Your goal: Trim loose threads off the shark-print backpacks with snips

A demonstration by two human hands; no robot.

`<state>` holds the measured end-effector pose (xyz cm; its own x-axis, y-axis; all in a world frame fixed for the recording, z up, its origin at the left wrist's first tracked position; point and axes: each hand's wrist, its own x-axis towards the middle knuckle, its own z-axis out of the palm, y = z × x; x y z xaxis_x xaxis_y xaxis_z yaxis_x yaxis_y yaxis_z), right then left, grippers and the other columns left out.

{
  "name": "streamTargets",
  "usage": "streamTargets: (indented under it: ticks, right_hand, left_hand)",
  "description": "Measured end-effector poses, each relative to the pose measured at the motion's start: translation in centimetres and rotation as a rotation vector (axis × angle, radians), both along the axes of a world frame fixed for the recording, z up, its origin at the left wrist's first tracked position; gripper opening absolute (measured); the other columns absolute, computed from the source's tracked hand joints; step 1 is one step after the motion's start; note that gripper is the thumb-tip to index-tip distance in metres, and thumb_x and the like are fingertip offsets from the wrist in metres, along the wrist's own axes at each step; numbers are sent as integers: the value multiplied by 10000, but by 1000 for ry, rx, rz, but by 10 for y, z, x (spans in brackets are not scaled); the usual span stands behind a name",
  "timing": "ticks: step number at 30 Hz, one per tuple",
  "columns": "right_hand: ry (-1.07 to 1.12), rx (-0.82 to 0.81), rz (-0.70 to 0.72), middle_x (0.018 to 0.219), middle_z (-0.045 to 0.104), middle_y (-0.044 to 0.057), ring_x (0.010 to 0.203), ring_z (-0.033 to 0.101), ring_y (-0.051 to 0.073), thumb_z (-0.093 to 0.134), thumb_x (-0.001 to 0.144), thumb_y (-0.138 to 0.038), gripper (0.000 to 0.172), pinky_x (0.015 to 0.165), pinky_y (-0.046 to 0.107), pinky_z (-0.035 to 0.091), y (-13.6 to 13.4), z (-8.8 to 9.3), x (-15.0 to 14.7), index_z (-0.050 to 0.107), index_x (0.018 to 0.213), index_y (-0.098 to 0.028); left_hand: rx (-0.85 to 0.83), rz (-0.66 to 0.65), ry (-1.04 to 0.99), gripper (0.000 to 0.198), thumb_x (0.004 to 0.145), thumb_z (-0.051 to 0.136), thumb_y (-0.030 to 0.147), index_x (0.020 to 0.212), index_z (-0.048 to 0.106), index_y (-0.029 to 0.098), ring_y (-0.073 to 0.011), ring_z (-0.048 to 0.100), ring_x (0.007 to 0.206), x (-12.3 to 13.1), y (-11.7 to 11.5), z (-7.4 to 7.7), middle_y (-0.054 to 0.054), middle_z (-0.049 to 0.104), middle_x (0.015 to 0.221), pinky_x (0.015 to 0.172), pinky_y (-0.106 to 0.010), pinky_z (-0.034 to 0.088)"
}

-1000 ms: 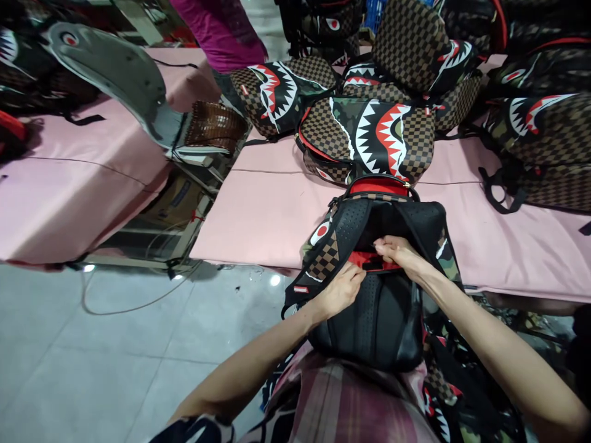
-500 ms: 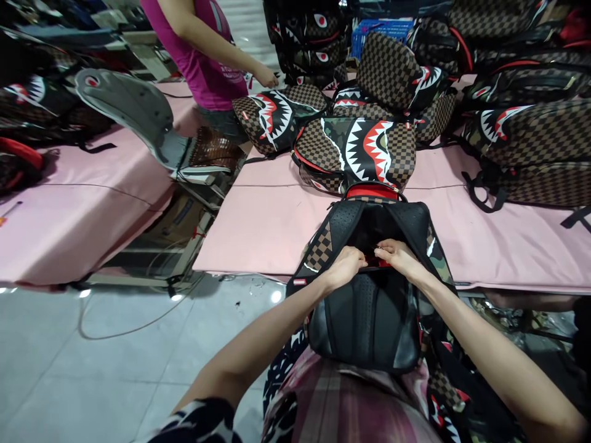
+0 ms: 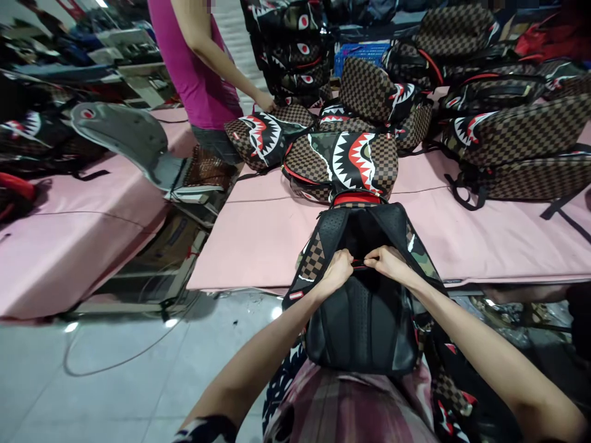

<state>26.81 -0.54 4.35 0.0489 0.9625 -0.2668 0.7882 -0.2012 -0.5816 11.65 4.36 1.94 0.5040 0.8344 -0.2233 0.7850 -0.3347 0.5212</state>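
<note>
A black backpack with checkered and camouflage sides leans between my lap and the table edge, its padded back toward me. My left hand is closed on the edge of an opening above the back padding. Opposite it, my right hand pinches the same edge, a short gap from the left. A thin strip of red shows between the fingertips; whether it is lining or zipper tape I cannot make out. The shoulder straps spread to either side above my hands. Just beyond the top handle lies a checkered shark-mouth backpack.
More patterned backpacks lie on the pink-covered table. At the far left side a person in a magenta top reaches toward a bag. A grey chair stands in the gap between tables, with a cable on the floor.
My fingers have closed in on the opening's edge, and less red shows between them. The view has shifted slightly right and up. The other person's hand now reaches a shark-mouth bag.
</note>
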Motion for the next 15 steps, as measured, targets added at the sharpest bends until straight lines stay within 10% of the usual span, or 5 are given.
streamTargets:
  ticks: [15]
  right_hand:
    - [-46,17,-16,627,627,5,621,572,126,483,795,-226,215,543,218,302,9,-9,0,693,774,-180]
  left_hand:
    - [-61,-29,-172,210,836,379,131,732,561,138,-137,549,736,-11,10,14,-36,600,760,665,-233,388]
